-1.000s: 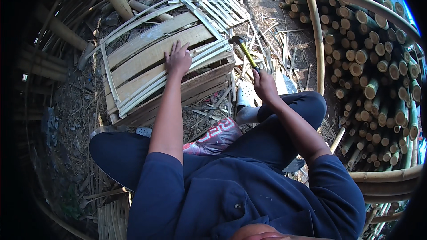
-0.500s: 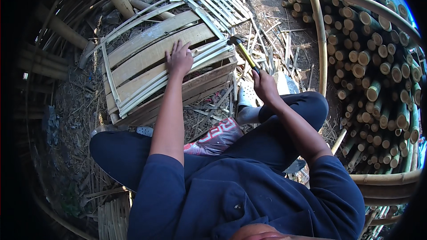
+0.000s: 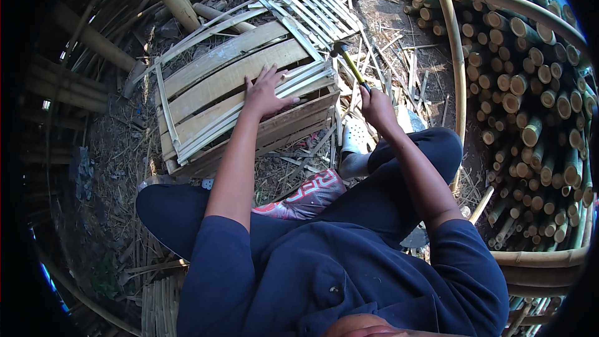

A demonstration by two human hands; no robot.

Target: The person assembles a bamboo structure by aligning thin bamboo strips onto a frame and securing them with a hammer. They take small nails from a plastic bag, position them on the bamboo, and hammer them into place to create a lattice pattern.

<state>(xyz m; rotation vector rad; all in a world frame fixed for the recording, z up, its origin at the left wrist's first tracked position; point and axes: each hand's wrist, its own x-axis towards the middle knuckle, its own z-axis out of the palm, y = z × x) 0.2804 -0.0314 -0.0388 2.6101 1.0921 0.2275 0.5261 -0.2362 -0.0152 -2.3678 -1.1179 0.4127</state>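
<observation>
Left hand [image 3: 265, 93] flat on bamboo crate [image 3: 206, 97]; right hand [image 3: 376, 105] grips hammer [image 3: 349, 64] (apparently raised).

The hammer [image 3: 349, 62] in the right hand [image 3: 377, 105] tips slightly farther over, its head nearer the crate [image 3: 249, 100].

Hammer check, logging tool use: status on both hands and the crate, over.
Left hand flat on slatted bamboo crate. Right hand grips yellow-handled hammer, raised beside crate. Nothing between.
</observation>
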